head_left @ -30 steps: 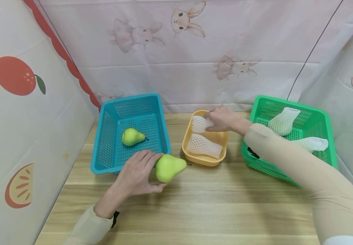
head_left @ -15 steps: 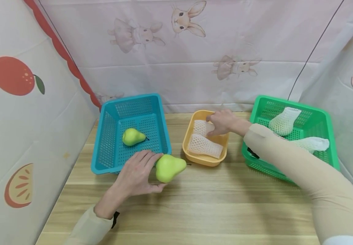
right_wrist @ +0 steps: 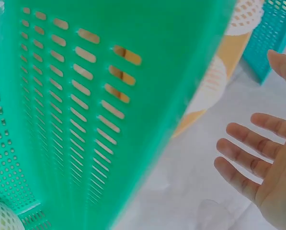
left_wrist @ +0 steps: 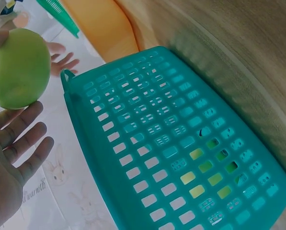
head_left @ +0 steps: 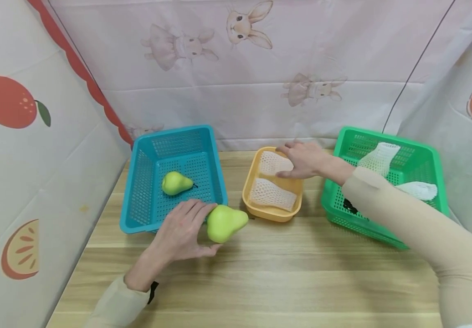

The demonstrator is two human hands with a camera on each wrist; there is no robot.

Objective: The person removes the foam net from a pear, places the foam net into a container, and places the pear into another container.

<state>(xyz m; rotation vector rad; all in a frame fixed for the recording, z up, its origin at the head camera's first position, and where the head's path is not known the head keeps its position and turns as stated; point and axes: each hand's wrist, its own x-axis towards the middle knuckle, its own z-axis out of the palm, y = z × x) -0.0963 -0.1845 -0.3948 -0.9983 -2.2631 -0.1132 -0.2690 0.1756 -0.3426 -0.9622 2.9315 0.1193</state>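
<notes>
My left hand (head_left: 180, 230) pinches a green pear (head_left: 225, 223) between thumb and fingers, above the wooden table beside the blue basket. The pear (left_wrist: 22, 69) lies on its side, its stem toward the orange tray (head_left: 272, 217). Two white foam fruit nets sit in that tray: a far net (head_left: 273, 162) and a near net (head_left: 273, 195). My right hand (head_left: 307, 160) hovers over the tray's right side, fingertips and thumb close to the far net. In the right wrist view this hand (right_wrist: 272, 163) has its fingers spread, nothing between them.
A blue basket (head_left: 126, 200) at left holds another pear (head_left: 176, 183). At right, a green basket (head_left: 434, 164) contains an upright net-covered fruit (head_left: 377, 157) and another white net (head_left: 420, 190), partly behind my right sleeve. Fabric walls rise behind and on both sides.
My right hand has let go of the far net and drawn back slightly right, its fingers spreading. The net lies farther back and flatter in the tray. My left hand keeps the pear still.
</notes>
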